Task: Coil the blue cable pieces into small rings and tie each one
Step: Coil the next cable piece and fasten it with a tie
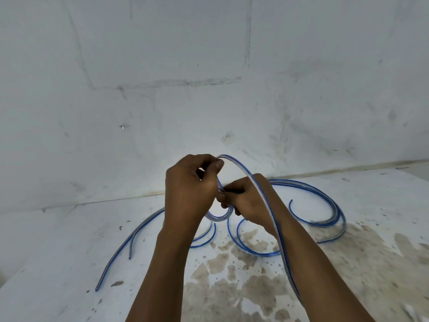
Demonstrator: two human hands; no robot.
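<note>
Blue cable (260, 196) held above the stained surface (255, 275): my left hand (190, 191) pinches the top of the arch between thumb and curled fingers, while my right hand (246, 201) grips a small started ring (218, 216) low between the two hands. I judge the cable light, springy and rather slick, so it should be gripped where the turns cross, or the ring will spring open. Loose cable pieces (325, 219) lie curved on the surface behind.

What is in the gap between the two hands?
In the head view, blue cable runs between the left hand and the right hand; both pinch it.
</note>
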